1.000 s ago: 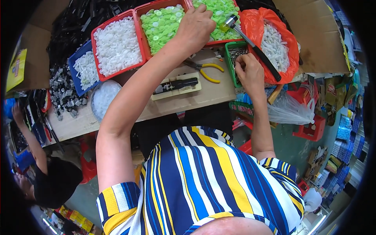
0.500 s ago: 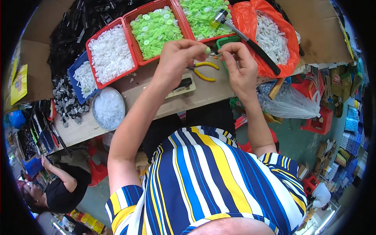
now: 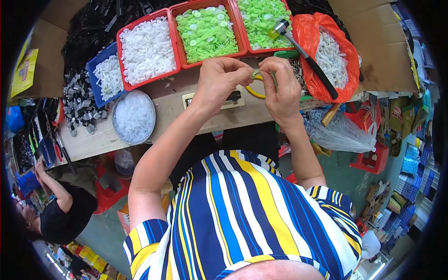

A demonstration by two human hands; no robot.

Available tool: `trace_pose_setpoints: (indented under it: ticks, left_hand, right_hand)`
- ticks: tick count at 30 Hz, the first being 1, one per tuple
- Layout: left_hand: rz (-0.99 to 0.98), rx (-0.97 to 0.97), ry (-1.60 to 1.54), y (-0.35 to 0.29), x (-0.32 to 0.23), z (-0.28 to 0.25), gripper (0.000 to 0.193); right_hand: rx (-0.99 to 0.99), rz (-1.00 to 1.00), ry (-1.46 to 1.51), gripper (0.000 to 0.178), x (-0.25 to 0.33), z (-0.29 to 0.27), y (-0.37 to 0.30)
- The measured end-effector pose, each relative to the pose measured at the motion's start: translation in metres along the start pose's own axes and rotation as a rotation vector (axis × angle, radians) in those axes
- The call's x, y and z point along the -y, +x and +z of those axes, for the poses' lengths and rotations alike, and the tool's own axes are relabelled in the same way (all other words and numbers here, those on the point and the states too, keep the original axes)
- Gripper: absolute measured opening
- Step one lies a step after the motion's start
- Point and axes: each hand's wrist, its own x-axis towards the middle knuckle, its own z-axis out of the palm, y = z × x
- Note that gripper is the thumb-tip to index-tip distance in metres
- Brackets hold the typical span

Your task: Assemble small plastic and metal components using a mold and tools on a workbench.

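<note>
My left hand (image 3: 220, 83) is closed in a pinch on a small green plastic disc (image 3: 254, 75), of which only a bit shows at the fingertips. Facing it, my right hand (image 3: 283, 89) also has thumb and forefinger pressed together; what sits between them is too small to make out. The two sets of fingertips almost meet above the table. Just beneath them lie pliers with yellow handles (image 3: 255, 92), partly covered by my hands. A cream block with a black part (image 3: 234, 97) rests by my left wrist.
Along the back stand red trays of green discs (image 3: 205, 39) and white pieces (image 3: 147, 51). A blue tray (image 3: 107, 79) and round bowl (image 3: 134, 117) sit left. A hammer (image 3: 308, 60) lies across an orange bag (image 3: 322, 88). A person in black (image 3: 70, 210) works at left.
My hands have drawn closer together, fingertips nearly touching. The green disc and a tiny orange-tipped part between them are now mostly or wholly hidden. The whole view has shifted slightly.
</note>
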Motion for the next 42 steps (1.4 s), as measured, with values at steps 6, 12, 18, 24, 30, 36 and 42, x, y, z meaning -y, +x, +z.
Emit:
trace_pose_setpoints:
  ticks: [6,12,18,24,30,36,42]
  left_hand:
    - [-0.016,-0.014,-0.002,-0.003,-0.003,-0.001,0.015]
    - [-0.093,0.017,-0.006,-0.002,0.001,-0.002,0.015]
    - [-0.109,0.017,-0.012,-0.003,0.002,-0.001,0.016]
    - [-0.246,0.071,-0.371,-0.005,0.01,-0.009,0.027]
    - [-0.252,0.169,-0.598,-0.016,0.02,-0.011,0.027]
    - [-0.024,0.068,-0.496,-0.036,0.025,-0.007,0.029]
    - [0.225,0.044,-0.232,-0.046,0.026,-0.008,0.031]
  right_hand:
    - [0.031,-0.125,-0.137,0.022,0.0,0.0,-0.003]
    - [0.049,-0.15,-0.161,0.025,-0.003,-0.002,-0.011]
    - [0.069,-0.03,0.038,0.02,-0.006,0.0,-0.014]
    - [0.084,0.208,0.275,0.018,-0.002,-0.007,-0.014]
    - [0.091,0.187,0.351,0.018,0.004,-0.002,-0.013]
    - [0.126,0.124,0.374,0.016,0.01,-0.002,-0.009]
    - [0.197,-0.021,0.208,0.016,0.012,-0.006,-0.002]
